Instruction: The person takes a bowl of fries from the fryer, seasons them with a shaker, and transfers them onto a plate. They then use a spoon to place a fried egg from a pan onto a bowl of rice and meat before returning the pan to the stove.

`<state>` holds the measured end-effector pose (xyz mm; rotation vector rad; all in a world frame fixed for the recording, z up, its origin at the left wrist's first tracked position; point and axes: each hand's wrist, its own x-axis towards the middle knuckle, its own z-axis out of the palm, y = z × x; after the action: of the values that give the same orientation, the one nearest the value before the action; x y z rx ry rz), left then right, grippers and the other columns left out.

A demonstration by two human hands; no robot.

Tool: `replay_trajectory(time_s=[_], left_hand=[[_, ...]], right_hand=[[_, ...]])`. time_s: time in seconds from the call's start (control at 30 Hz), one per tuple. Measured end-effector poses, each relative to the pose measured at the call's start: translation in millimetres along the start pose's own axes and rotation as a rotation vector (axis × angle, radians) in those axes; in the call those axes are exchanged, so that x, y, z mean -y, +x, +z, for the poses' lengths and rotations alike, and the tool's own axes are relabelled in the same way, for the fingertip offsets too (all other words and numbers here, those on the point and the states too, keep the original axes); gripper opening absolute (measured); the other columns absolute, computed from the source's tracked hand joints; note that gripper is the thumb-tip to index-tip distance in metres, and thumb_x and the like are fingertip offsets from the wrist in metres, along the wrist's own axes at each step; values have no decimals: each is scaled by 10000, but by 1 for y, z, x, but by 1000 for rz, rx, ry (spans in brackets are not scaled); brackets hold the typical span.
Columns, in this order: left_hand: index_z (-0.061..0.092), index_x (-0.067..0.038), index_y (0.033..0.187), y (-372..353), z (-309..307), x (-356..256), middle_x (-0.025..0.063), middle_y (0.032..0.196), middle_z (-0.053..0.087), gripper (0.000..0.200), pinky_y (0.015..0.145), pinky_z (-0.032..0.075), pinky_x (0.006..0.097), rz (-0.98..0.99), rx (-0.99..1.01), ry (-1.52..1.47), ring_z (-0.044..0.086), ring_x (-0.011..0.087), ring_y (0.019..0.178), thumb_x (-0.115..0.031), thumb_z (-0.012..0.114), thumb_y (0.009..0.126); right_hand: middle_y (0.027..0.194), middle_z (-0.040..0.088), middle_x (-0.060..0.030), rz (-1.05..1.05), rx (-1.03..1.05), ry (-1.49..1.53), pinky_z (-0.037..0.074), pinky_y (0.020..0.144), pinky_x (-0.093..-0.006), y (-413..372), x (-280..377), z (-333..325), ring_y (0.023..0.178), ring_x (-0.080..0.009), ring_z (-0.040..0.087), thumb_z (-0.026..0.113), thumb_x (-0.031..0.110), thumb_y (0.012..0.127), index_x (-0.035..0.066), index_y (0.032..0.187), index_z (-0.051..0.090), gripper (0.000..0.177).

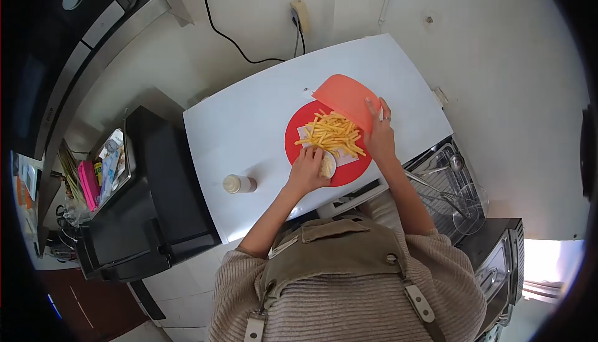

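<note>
French fries (332, 133) lie heaped on a patterned paper sheet (347, 156) over a round red plate or mat (295, 131). At the near side of the fries sits a small white bowl (328, 165) of pale, creamy dip. My left hand (306, 172) curls round the left side of this bowl, with fingertips by the fries and thumb at the near rim. My right hand (380, 135) grips an orange-red flexible cutting board (346, 96) by its right end. That board is tilted over the far right of the plate, and its lower edge meets the fries.
A white-capped bottle (239, 184) stands on the white tabletop (249, 118) at left. Right of the table is a wire dish rack (445, 183) with utensils, and below it a toaster oven (501, 264). A black cabinet (146, 205) borders the left. Cables run to a wall socket (300, 17).
</note>
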<state>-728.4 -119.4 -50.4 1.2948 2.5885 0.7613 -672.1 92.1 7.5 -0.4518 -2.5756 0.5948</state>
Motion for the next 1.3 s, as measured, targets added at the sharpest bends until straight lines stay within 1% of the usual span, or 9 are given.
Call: replay_trajectory(time_s=[0.23, 0.33, 0.43, 0.5, 0.8, 0.93, 1.1, 1.17, 1.3], left_hand=[[431, -19, 1066, 0, -5, -1, 194, 1207, 428, 719, 901, 420, 423, -7, 14, -49, 424, 365, 1106, -284, 796, 506], [431, -11, 1077, -4, -17, 0, 210, 1185, 429, 636, 939, 386, 429, 39, -240, -85, 412, 371, 1113, -256, 755, 588], [385, 24, 1188, -10, -11, 22, 262, 1253, 399, 492, 985, 337, 416, -212, -425, -185, 407, 385, 1152, -164, 588, 781], [344, 30, 1240, -11, -8, 35, 270, 1267, 395, 524, 992, 338, 413, -243, -366, -252, 410, 384, 1165, -147, 557, 795], [192, 50, 1364, 2, -2, 12, 280, 1369, 297, 603, 1086, 232, 413, -294, -165, -478, 322, 400, 1269, -72, 425, 821], [183, 53, 1366, 11, 6, 22, 286, 1375, 281, 603, 1087, 210, 420, -235, -276, -405, 308, 389, 1281, -69, 423, 828], [204, 47, 1365, -6, 21, 62, 268, 1318, 375, 580, 1043, 284, 413, -263, -506, -222, 409, 368, 1209, -77, 433, 846], [257, 25, 1354, -17, 31, 81, 208, 1209, 495, 541, 930, 410, 370, -601, -384, -808, 529, 305, 1066, -90, 443, 860], [414, -27, 1244, -34, 17, 74, 74, 1065, 577, 379, 764, 468, 258, -790, -23, -1249, 588, 156, 881, -113, 423, 876]], right_hand=[[1389, 228, -214, -144, -126, 47, 498, 516, -383, 12, -17, 6, 651, -349, 588, 546, -96, 651, 239, 1386, 274, 852], [1370, 261, -217, -70, -175, 189, 513, 565, -355, 20, -21, 3, 820, -366, 584, 525, -95, 669, 191, 1392, 263, 820], [1368, 277, -218, -111, -322, 141, 504, 766, -360, 24, -28, 2, 1086, -363, 489, 489, -93, 697, 123, 1399, 233, 777], [1370, 285, -206, 80, -335, 534, 379, 976, -383, 22, -36, 5, 1254, -326, 335, 450, -92, 722, 74, 1406, 171, 757], [1351, 269, -174, 599, -338, 1006, 514, 852, -412, -18, -50, -6, 1194, -307, 409, 394, -75, 784, 136, 1400, 111, 710], [1323, 300, -167, 788, -285, 1126, 517, 836, -439, -27, -42, -21, 1134, -292, 474, 407, -17, 814, 139, 1379, 145, 642], [1177, 516, -126, 940, -311, 1596, 550, 733, -313, -58, -63, -14, 924, -243, 611, 493, 92, 822, 133, 1304, 290, 524], [1179, 505, -108, 954, -277, 1635, 537, 749, -317, -76, -61, -21, 932, -215, 594, 503, 106, 826, 127, 1312, 291, 531], [1055, 578, -95, 984, -172, 1621, 536, 709, -309, -126, -55, -38, 835, -187, 613, 482, 225, 874, 86, 1274, 364, 439]])
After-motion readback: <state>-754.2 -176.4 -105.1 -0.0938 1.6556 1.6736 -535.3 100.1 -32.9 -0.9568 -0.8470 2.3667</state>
